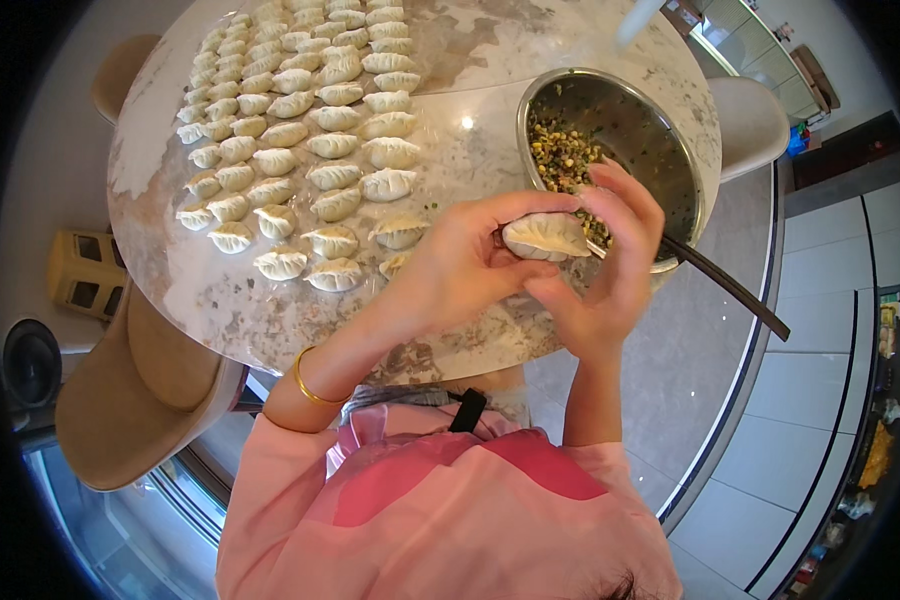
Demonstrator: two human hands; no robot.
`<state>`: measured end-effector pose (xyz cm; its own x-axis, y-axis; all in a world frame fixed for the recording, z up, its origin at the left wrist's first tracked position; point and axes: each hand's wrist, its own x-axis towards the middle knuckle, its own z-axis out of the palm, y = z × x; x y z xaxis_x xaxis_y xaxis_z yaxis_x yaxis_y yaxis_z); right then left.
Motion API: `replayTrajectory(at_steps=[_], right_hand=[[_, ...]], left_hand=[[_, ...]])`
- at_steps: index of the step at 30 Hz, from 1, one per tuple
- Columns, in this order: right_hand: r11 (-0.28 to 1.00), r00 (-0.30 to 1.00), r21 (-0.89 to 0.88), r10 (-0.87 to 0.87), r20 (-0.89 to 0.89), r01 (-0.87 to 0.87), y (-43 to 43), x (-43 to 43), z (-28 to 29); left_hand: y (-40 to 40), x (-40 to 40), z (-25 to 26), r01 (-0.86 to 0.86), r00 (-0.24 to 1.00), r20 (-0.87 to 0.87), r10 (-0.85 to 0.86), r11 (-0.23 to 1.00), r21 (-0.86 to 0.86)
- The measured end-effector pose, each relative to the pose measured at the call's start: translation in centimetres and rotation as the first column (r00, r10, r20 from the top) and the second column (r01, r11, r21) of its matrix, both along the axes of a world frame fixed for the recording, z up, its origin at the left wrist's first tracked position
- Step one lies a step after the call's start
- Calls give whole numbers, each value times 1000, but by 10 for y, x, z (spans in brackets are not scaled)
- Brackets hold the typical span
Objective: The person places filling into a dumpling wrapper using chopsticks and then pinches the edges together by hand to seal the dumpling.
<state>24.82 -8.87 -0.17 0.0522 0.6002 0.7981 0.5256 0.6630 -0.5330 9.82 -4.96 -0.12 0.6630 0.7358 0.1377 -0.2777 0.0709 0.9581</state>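
A pleated dumpling point(546, 237) is held between my two hands, above the table's near right part. My left hand point(472, 255) is closed around its left end, thumb below and fingers behind. My right hand point(615, 255) is beside its right end, fingers curved and apart, with the thumb near the left thumb; whether those fingertips press the dough is unclear. Behind the hands stands a steel bowl point(664, 135) with chopped filling point(562, 150) at its left side. Dark chopsticks point(727, 289) stick out over the bowl's near right rim. Rows of pleated dumplings point(334, 176) lie left of the hands.
The round marble-patterned table point(187, 300) ends close before my body. A brown chair point(150, 375) stands at the near left, and a pale chair point(750, 127) beyond the right edge. A beige crate-like item point(86, 274) is at the far left.
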Motion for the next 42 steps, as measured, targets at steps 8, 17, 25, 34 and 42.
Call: replayTrajectory(at_steps=[8,17,25,34,42], right_hand=[[999,976,-11,-39,-214,38,-24,17,-18],[997,972,-74,-33,-235,17,-36,0,-41],[990,995,-104,-97,-14,95,-40,-20,-68],[963,987,-222,-144,69,156,-38,-26,-77],[949,979,-242,-188,75,201,-33,-31,-78]], left_hand=[[8,3,2,6,1000,23,-5,1000,-18],[-10,-50,16,-100,994,-40,104,991,89],[-25,-255,-29,-635,473,-392,789,614,469],[106,-362,-43,-599,464,-407,787,617,510],[177,-376,-73,-471,610,-502,613,790,393]])
